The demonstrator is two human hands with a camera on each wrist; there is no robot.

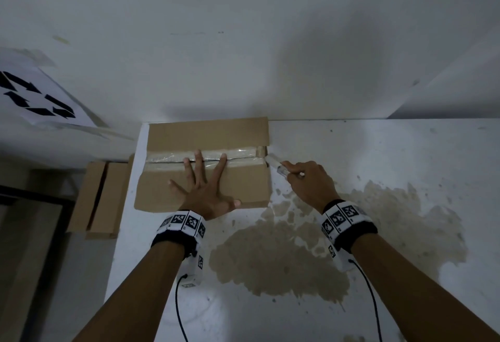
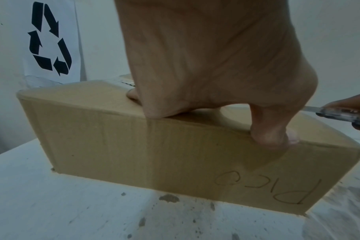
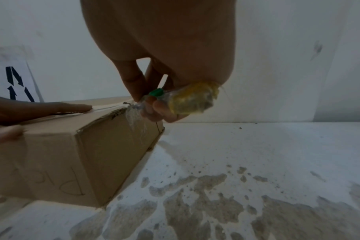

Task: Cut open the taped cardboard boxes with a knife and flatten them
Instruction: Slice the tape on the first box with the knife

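A brown cardboard box [image 1: 249, 182] stands at the back left corner of the white table [image 1: 378, 157]. Clear tape [image 1: 240, 153] runs along its top seam. My left hand [image 1: 203, 179] lies flat on the box top with fingers spread, fingertips at the seam and the thumb at the front edge [image 2: 271, 136]. My right hand [image 1: 297, 173] grips a clear-handled utility knife [image 1: 276, 164]. Its blade tip is at the right end of the taped seam, where the tape looks torn [image 3: 134, 113]. The box front bears handwritten letters [image 2: 298, 190].
Flat cardboard pieces [image 1: 102, 198] lean below the table's left edge. A recycling sign [image 1: 38, 98] hangs on the left wall. The tabletop has a large brown worn patch [image 1: 284, 260] in front of the box. A white wall runs right behind the box.
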